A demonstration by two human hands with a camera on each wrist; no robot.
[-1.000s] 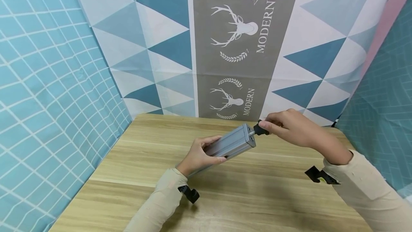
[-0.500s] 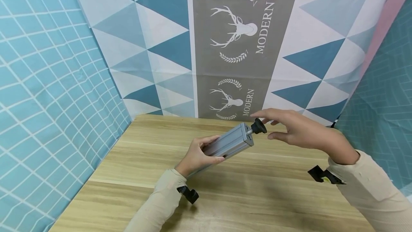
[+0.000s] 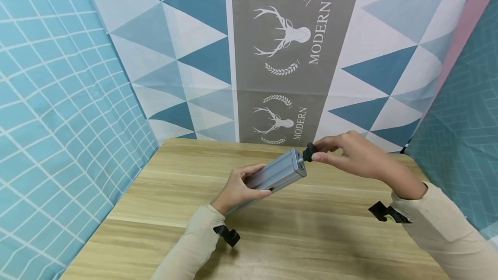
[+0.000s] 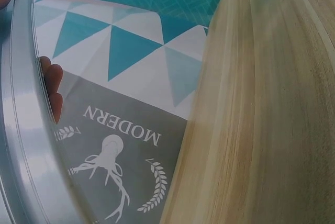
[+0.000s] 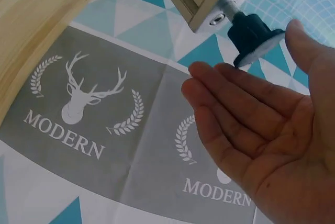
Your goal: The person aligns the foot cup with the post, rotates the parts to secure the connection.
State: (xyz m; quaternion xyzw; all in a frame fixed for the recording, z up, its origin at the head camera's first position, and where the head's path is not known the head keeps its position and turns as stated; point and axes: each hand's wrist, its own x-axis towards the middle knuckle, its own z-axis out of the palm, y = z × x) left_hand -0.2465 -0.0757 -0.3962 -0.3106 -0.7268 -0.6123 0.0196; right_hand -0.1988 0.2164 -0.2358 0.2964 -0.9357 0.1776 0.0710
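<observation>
A grey aluminium profile (image 3: 278, 172) slants up to the right above the wooden table, gripped by my left hand (image 3: 241, 189) with the thumb on its near side and fingers on its far side. From the end plate (image 5: 225, 4), which has two screws beside the centre, a threaded stem carries a black levelling foot (image 3: 308, 152). My right hand (image 3: 352, 154) pinches this foot at its wide rim; in the right wrist view the thumb (image 5: 301, 41) is at one edge and the fingertips at the other. Past the profile in the left wrist view, fingertips (image 4: 52, 85) show.
Beneath the hands lies the wooden table (image 3: 155, 202). A patterned cloth (image 3: 206, 55) with triangles and deer heads hangs behind it, a blue checked cloth (image 3: 58, 98) on the left and a teal one (image 3: 463, 141) on the right.
Half a second ago the right hand had opened and drawn off the levelling foot; now its thumb and fingers are back on the rim. The left hand and profile have barely moved.
</observation>
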